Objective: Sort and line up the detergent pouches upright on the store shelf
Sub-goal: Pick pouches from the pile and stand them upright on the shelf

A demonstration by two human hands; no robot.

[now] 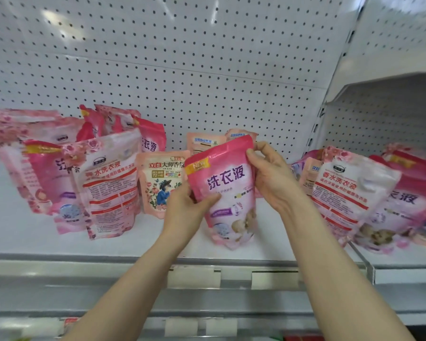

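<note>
The left hand grips the pink pouch at its left edge, with the thumb laid across the front and the fingers hidden behind. The right hand pinches the pouch's upper right corner, its fingertips curled over the top seam. Held between them, the pouch stands roughly upright with its front facing the camera. It is over the middle of the shelf, near the front edge. Its base seems to touch the shelf, though the blur there leaves that uncertain. Just left of it stands a small peach pouch, and behind it two more peach pouches stand close to the pegboard. Farther left, a rose-patterned pouch stands with its back panel outward, in front of a crowded cluster of pink pouches leaning at mixed angles. To the right, another group of pouches slumps at angles. Blank label holders sit along the shelf's front rail.
</note>
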